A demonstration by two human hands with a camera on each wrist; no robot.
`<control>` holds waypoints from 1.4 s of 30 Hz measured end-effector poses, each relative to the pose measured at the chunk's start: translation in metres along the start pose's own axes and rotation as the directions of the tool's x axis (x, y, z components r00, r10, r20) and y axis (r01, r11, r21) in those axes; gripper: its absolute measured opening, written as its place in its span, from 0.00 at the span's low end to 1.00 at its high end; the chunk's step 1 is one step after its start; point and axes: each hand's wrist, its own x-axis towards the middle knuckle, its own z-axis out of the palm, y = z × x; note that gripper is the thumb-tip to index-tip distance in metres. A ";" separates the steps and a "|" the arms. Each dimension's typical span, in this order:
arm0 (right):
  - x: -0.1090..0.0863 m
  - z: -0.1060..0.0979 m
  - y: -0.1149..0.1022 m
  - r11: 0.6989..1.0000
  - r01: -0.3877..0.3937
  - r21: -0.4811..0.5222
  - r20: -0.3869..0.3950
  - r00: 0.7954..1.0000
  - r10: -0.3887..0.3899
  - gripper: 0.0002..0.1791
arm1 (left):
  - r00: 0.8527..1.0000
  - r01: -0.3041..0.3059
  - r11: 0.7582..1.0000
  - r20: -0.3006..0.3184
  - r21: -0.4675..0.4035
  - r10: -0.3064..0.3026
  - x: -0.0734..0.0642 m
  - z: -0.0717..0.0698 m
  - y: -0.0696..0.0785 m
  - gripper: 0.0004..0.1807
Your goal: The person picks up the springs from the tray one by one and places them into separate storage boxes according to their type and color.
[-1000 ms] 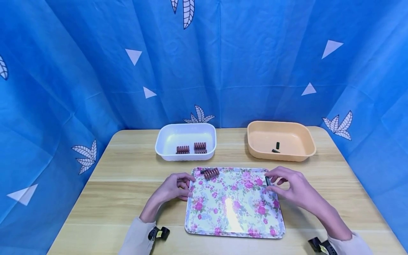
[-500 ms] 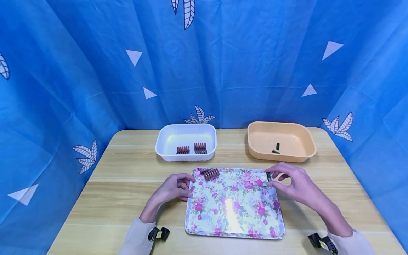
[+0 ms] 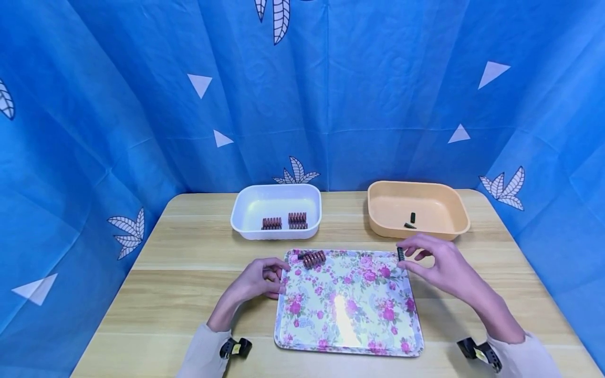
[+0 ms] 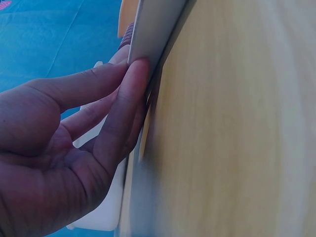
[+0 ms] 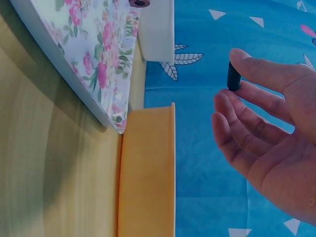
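Observation:
My right hand pinches a small dark green spring between thumb and fingertip, held up above the right far corner of the flowered tray. With thumb and fingers, my left hand grips the tray's left edge; the left wrist view shows the tray rim between them. At the tray's far left corner lies a thick brown-red spring, with a small dark spring beside it.
Behind the tray, a white bin holds several brown-red springs. An orange bin at the back right has two small dark springs in it. A blue curtain hangs behind the wooden table.
My right hand has lifted the small spring up and slightly away, from the tray's right edge toward the orange bin. The left hand stays on the tray.

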 end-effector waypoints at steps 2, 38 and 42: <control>0.001 -0.001 0.000 1.000 -0.007 -0.012 -0.001 1.000 0.007 0.20 | 1.000 -0.002 1.000 -0.001 0.001 0.002 0.000 0.000 0.000 0.24; 0.028 -0.023 0.022 0.999 -0.043 0.019 -0.051 0.998 0.044 0.19 | 1.000 0.009 1.000 -0.005 -0.002 -0.009 -0.001 0.001 0.000 0.24; 0.031 -0.025 0.025 0.998 -0.056 0.020 -0.052 0.997 0.057 0.18 | 1.000 0.011 1.000 -0.006 0.000 -0.011 0.000 0.001 0.000 0.24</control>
